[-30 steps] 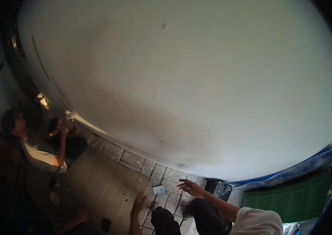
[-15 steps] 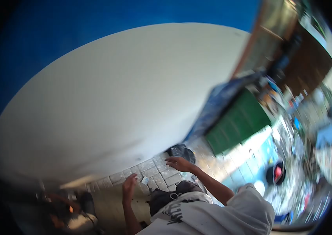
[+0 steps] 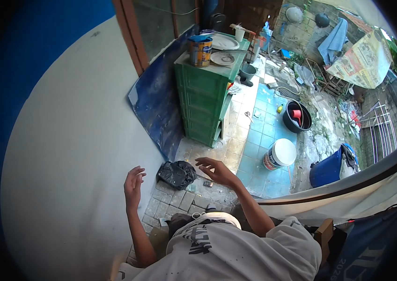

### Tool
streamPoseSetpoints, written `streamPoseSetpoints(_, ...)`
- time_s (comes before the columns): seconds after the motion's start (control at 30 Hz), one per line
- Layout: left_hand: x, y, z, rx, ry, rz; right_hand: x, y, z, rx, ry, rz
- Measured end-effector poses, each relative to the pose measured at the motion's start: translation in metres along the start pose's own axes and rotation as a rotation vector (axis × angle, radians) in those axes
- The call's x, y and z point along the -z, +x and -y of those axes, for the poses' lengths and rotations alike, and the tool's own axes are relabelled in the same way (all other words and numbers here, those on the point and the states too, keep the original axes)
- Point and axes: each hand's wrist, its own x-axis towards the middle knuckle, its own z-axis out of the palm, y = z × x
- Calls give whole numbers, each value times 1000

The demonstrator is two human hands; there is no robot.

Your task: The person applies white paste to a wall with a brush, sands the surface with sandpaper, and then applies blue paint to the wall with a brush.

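My left hand [image 3: 134,183] is held up in front of the white wall [image 3: 77,159], fingers loosely bent and apart, with nothing in it. To the right, my right hand [image 3: 216,170] hangs in the air with its fingers stretched out and likewise holds nothing. Between the two, lower down, a crumpled black plastic bag [image 3: 177,174] lies on the paving by the wall. A small dark item [image 3: 208,184], too small to name, lies on the floor below my right hand.
A green cabinet [image 3: 199,100] carries an orange-yellow can [image 3: 201,51] and plates, beside a blue panel [image 3: 158,100]. On the blue tiles stand a white-lidded bucket [image 3: 283,152] and a black basin [image 3: 297,117]. Further right is a blue bin [image 3: 327,166].
My view has swung to the right, bringing the cabinet, tiles and yard more into sight. Both hands remain raised and empty. A person at the lower left has gone out of view.
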Motion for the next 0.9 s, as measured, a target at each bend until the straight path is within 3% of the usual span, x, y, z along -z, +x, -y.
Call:
streamPoseSetpoints(0.2,-82,-2,23,84,-91,171,48,-67,-51,-107,-124,-6)
streamPoseSetpoints(0.33,-103,17,13,70,-78,234,66,-86,-78,-173,-71,-7)
streamPoseSetpoints(0.4,-100,36,3,54,-41,235,64,-87,-81,-140,97,-218)
streamPoseSetpoints(0.47,-100,61,-6,-46,-48,201,69,-71,-83,-93,171,-282)
streamPoseSetpoints(0.67,-102,139,-30,-223,-38,258,97,15,-10,134,156,-429)
streamPoseSetpoints(0.9,-117,189,-23,-237,-144,289,102,89,63,131,29,-369)
